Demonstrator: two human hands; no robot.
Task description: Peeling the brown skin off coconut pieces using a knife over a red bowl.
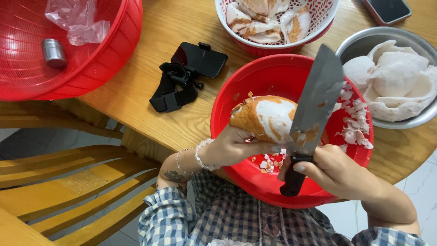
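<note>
My left hand (230, 146) holds a chunk of coconut flesh (264, 117), part brown skin and part white, over a red plastic bowl (236, 98). My right hand (334, 171) grips the black handle of a broad grey knife (316, 102), whose blade lies against the right side of the chunk. White and brown peelings (353, 132) lie inside the bowl, mostly at its right.
A metal bowl (368, 38) of peeled white pieces stands at the right. A red-and-white basket (318, 18) of unpeeled pieces is behind. A big red basket (91, 59) with a metal shaker and plastic bag sits left. Black phone mount (182, 79), phone (387, 9), wooden chairs (68, 182).
</note>
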